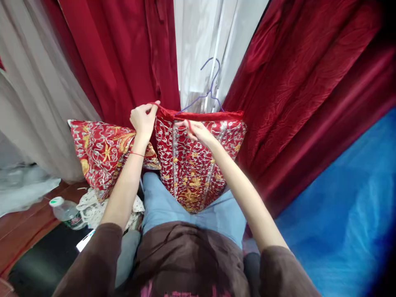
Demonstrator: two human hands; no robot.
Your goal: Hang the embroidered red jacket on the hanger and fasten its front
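Observation:
A red skirt-like garment (194, 165) with silver and gold embroidery hangs in front of my legs, below a purple wire hanger (211, 84). Along its top runs a plain red band (213, 116). My left hand (144, 119) is closed at the band's left end, pinching a red fabric tie between thumb and fingers. Just below the band, over the embroidered front, my right hand (197, 131) is closed with a bit of red tie looped at its fingers. Another embroidered red piece (99, 150) spreads out to the left, partly behind my left forearm.
Dark red curtains (120, 53) hang on both sides of a white panel (194, 41). At lower left stand a clear plastic bottle (68, 213) and a crumpled patterned cloth (91, 206) beside a black surface (40, 255). Blue sheeting (346, 218) covers the right side.

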